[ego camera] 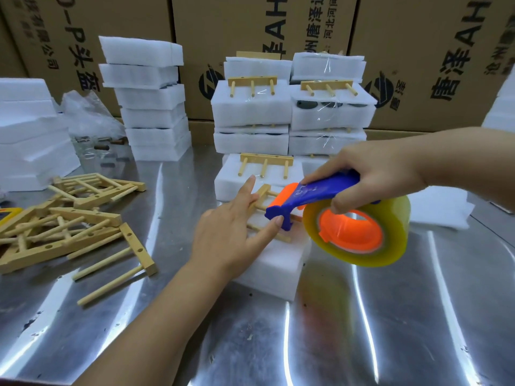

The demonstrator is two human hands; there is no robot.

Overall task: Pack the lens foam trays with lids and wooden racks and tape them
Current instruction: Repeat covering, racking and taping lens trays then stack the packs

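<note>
Behind the steel worktop (pixel 390 316) stands a wall of brown cartons (pixel 250 23), and in front of them are stacks of taped packs (pixel 250 107), each with a rack on top. More white foam trays (pixel 150 107), not taped, are stacked at the left.

The foam tray in work (pixel 273 268) lies in the middle of the worktop, lid on, with its long side running away from the person. On it lies a wooden rack (pixel 263 192): its bar is on the left and its pegs point right.

The left hand (pixel 231 232) presses this rack down with straight, spread fingers (pixel 248 190). One fingertip touches the blue mouth of the tape dispenser (pixel 315 193); whether it also catches the tape end, I cannot tell. The right hand (pixel 370 174) is curled around the dispenser handle and holds the mouth just above the pegs. The tape roll (pixel 390 246) hangs beside the tray on the right.

I judge that the tape must next run across the rack, along the pegs, and down over the tray edges. The right hand is the nearer one for this pull.

On the near and right sides the worktop gives room. Behind, another finished pack (pixel 250 174) stands just beside the tray, so there is little space there. The pile of loose racks (pixel 69 227) is well apart at the left.
</note>
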